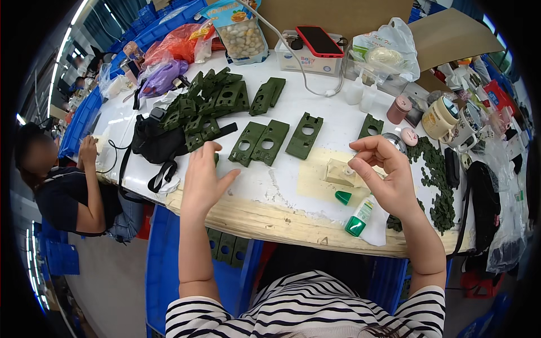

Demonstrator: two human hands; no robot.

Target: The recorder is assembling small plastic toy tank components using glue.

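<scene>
My left hand (204, 179) is over the left part of the table, thumb spread away from its bent fingers. Its fingertips are beside a pile of dark green moulded parts (225, 97), and a bit of green shows right behind the hand. To its right lie two flat green parts (258, 143) side by side, each with a round hole, and a single green part (305, 136). My right hand (386, 176) hovers above a small cream-coloured block (340, 173), fingers curled and thumb apart, with nothing visible held. Below it lie a green-and-white bottle (359, 216) and a green cap (342, 197).
Many small green pieces (442, 194) spread along the right, near cups (440, 119) and a pink jar (399, 109). A black bag (159, 141) sits left; a red phone (320, 41) rests on a box behind. Another person (76, 191) sits at left. Blue crates (163, 265) stand below the edge.
</scene>
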